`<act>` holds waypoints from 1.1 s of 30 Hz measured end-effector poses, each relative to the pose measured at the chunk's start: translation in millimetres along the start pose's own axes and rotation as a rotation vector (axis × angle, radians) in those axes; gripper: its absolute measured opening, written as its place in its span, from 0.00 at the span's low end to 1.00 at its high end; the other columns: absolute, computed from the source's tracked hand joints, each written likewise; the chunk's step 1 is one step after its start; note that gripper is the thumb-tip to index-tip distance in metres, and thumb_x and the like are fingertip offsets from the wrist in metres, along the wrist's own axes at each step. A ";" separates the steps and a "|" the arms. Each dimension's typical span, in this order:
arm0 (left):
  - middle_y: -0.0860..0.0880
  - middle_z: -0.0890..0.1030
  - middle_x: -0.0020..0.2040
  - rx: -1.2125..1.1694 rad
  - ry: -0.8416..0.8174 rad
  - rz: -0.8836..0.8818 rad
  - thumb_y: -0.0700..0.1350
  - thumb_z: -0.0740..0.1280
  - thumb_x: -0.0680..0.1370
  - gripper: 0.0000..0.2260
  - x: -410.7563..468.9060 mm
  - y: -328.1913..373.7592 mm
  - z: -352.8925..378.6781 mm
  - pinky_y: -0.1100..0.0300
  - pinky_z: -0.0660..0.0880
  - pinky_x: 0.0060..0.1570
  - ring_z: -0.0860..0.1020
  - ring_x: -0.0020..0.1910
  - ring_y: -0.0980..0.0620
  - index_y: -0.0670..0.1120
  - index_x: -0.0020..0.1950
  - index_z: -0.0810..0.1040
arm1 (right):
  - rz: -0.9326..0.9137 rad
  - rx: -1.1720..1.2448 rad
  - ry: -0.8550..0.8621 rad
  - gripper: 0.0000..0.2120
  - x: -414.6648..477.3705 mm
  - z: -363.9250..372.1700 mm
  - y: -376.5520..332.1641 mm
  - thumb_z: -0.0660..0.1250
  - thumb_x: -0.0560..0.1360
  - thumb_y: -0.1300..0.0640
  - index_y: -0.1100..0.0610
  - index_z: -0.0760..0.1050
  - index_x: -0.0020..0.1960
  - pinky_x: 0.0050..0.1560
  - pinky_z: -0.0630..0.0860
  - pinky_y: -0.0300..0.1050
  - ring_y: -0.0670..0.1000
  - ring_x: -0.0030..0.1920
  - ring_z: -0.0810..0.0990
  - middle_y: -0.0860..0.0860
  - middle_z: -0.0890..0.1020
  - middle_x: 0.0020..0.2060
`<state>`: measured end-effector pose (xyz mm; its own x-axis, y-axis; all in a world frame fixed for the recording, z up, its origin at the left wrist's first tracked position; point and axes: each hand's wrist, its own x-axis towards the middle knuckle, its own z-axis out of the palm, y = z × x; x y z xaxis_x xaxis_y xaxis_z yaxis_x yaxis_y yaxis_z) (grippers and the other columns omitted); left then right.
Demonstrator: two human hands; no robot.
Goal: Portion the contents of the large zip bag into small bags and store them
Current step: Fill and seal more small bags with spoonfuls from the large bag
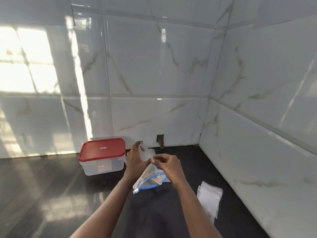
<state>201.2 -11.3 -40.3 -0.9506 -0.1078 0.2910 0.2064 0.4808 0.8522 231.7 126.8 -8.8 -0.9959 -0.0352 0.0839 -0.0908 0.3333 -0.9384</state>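
Note:
A large clear zip bag [148,179] with a blue zip track lies on the dark counter, with pale wooden sticks showing inside it. Above it, my left hand [135,158] holds a small clear bag [145,152] upright. My right hand [167,166] pinches the same small bag at its right edge with thumb and forefinger. What the small bag contains cannot be made out. A stack of empty small bags [209,197] lies flat on the counter to the right of my right forearm.
A clear plastic container with a red lid [102,156] stands shut to the left of my hands, near the back wall. The dark counter [51,194] ends at glossy marble-tiled walls behind and to the right. A small hole [160,139] is in the back wall.

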 end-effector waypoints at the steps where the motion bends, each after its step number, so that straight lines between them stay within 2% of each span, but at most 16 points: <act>1: 0.49 0.70 0.60 0.008 -0.005 -0.014 0.48 0.68 0.67 0.33 0.6 5.8 4.6 0.52 0.63 0.63 0.66 0.62 0.47 0.50 0.70 0.60 | 0.011 0.092 0.005 0.16 -2.0 -0.5 -0.8 0.74 0.70 0.57 0.61 0.80 0.56 0.55 0.79 0.39 0.48 0.49 0.82 0.55 0.84 0.49; 4: 0.44 0.65 0.69 -0.021 -0.037 -0.068 0.42 0.67 0.72 0.33 -1.5 19.7 19.8 0.54 0.60 0.65 0.63 0.68 0.44 0.48 0.73 0.56 | 0.015 0.132 0.063 0.18 -7.0 -5.0 1.3 0.77 0.67 0.57 0.59 0.80 0.55 0.46 0.78 0.30 0.43 0.45 0.82 0.50 0.84 0.45; 6: 0.43 0.60 0.72 -0.062 -0.110 -0.088 0.42 0.69 0.72 0.36 -5.9 23.5 31.3 0.50 0.59 0.70 0.60 0.71 0.43 0.47 0.74 0.52 | 0.009 0.108 0.132 0.15 -9.2 -10.5 5.9 0.76 0.67 0.58 0.59 0.81 0.52 0.40 0.77 0.27 0.40 0.40 0.81 0.48 0.82 0.39; 9: 0.43 0.59 0.72 -0.074 -0.194 -0.116 0.46 0.73 0.66 0.45 -12.6 24.5 47.8 0.46 0.59 0.71 0.57 0.72 0.42 0.47 0.75 0.49 | 0.013 0.089 0.202 0.03 -11.4 -19.8 14.6 0.73 0.71 0.61 0.58 0.82 0.44 0.41 0.79 0.34 0.43 0.35 0.80 0.46 0.81 0.33; 10: 0.44 0.60 0.71 -0.101 -0.218 -0.137 0.48 0.72 0.63 0.47 -14.9 25.9 52.4 0.46 0.61 0.70 0.59 0.71 0.42 0.47 0.75 0.49 | 0.011 0.097 0.224 0.03 -13.2 -24.3 17.4 0.72 0.72 0.62 0.55 0.82 0.41 0.43 0.80 0.40 0.46 0.34 0.80 0.46 0.81 0.32; 12: 0.44 0.67 0.67 -0.263 -0.247 -0.174 0.49 0.72 0.59 0.46 -19.7 26.7 57.2 0.50 0.69 0.65 0.67 0.66 0.44 0.48 0.73 0.53 | 0.018 0.114 0.276 0.11 -14.6 -31.1 23.5 0.70 0.73 0.64 0.50 0.80 0.37 0.46 0.80 0.45 0.47 0.36 0.80 0.47 0.82 0.32; 15: 0.45 0.78 0.56 -0.583 -0.266 -0.176 0.47 0.72 0.63 0.31 -26.5 27.7 65.6 0.62 0.75 0.50 0.77 0.55 0.48 0.46 0.64 0.68 | 0.041 0.125 0.358 0.14 -16.0 -43.9 30.3 0.69 0.74 0.63 0.47 0.78 0.35 0.47 0.80 0.48 0.50 0.40 0.82 0.49 0.83 0.34; 17: 0.47 0.81 0.48 -0.679 -0.252 -0.163 0.45 0.72 0.69 0.15 -30.5 29.0 74.9 0.61 0.74 0.47 0.78 0.49 0.48 0.45 0.54 0.76 | 0.055 0.049 0.408 0.11 -16.0 -54.3 36.4 0.67 0.76 0.61 0.48 0.76 0.37 0.47 0.79 0.48 0.52 0.41 0.81 0.50 0.82 0.36; 18: 0.47 0.81 0.44 -0.692 -0.220 -0.160 0.43 0.70 0.73 0.07 -31.9 30.3 79.2 0.59 0.74 0.46 0.78 0.46 0.49 0.44 0.49 0.77 | 0.062 0.011 0.424 0.09 -15.8 -58.6 39.3 0.66 0.76 0.61 0.50 0.76 0.38 0.45 0.78 0.44 0.51 0.41 0.80 0.50 0.81 0.36; 19: 0.48 0.81 0.41 -0.684 -0.193 -0.157 0.41 0.68 0.75 0.01 -32.7 31.8 83.1 0.58 0.74 0.46 0.77 0.44 0.50 0.44 0.46 0.78 | 0.066 -0.018 0.441 0.07 -16.8 -63.1 40.3 0.65 0.77 0.61 0.53 0.75 0.40 0.42 0.75 0.37 0.49 0.39 0.78 0.49 0.79 0.35; 21: 0.49 0.80 0.39 -0.617 -0.152 -0.141 0.38 0.67 0.76 0.03 -33.1 34.8 90.9 0.62 0.74 0.43 0.76 0.40 0.53 0.45 0.43 0.79 | 0.074 -0.065 0.475 0.06 -19.2 -70.8 43.8 0.63 0.78 0.61 0.55 0.74 0.43 0.35 0.68 0.27 0.45 0.36 0.74 0.48 0.77 0.35; 22: 0.49 0.80 0.38 -0.579 -0.137 -0.134 0.38 0.67 0.75 0.03 -33.7 37.1 94.0 0.65 0.73 0.40 0.76 0.39 0.55 0.45 0.43 0.79 | 0.083 -0.083 0.488 0.06 -20.9 -74.4 46.1 0.62 0.79 0.61 0.56 0.73 0.44 0.33 0.67 0.28 0.45 0.36 0.73 0.48 0.76 0.35; 25: 0.50 0.80 0.37 -0.481 -0.096 -0.118 0.38 0.69 0.74 0.03 -36.6 40.8 98.8 0.68 0.73 0.37 0.76 0.37 0.56 0.45 0.43 0.80 | 0.125 -0.133 0.501 0.06 -24.9 -81.2 53.6 0.60 0.80 0.60 0.59 0.74 0.46 0.33 0.61 0.39 0.49 0.39 0.73 0.50 0.76 0.36; 28: 0.51 0.80 0.37 -0.369 -0.099 -0.061 0.36 0.66 0.76 0.05 -39.8 42.9 102.7 0.73 0.72 0.36 0.75 0.37 0.58 0.45 0.43 0.80 | 0.143 -0.188 0.511 0.08 -28.9 -84.7 58.2 0.57 0.80 0.63 0.62 0.75 0.49 0.34 0.60 0.37 0.50 0.41 0.72 0.52 0.76 0.40; 31: 0.52 0.77 0.37 -0.297 -0.084 -0.053 0.35 0.63 0.77 0.09 -43.9 46.6 108.9 0.75 0.70 0.35 0.73 0.38 0.57 0.47 0.43 0.77 | 0.146 -0.138 0.526 0.10 -33.5 -82.2 57.2 0.56 0.79 0.67 0.59 0.72 0.43 0.32 0.67 0.30 0.49 0.37 0.71 0.52 0.75 0.38; 33: 0.52 0.75 0.37 -0.306 -0.061 -0.070 0.35 0.61 0.78 0.09 -45.7 49.1 112.2 0.72 0.71 0.35 0.73 0.38 0.57 0.47 0.42 0.75 | 0.133 -0.069 0.533 0.11 -36.3 -79.4 56.9 0.56 0.79 0.66 0.57 0.70 0.40 0.31 0.67 0.28 0.45 0.33 0.69 0.50 0.74 0.35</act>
<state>228.7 114.8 -60.5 -0.9754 -0.0742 0.2078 0.1908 0.1888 0.9633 262.3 221.8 -38.7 -0.8618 0.4873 0.1409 0.0538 0.3641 -0.9298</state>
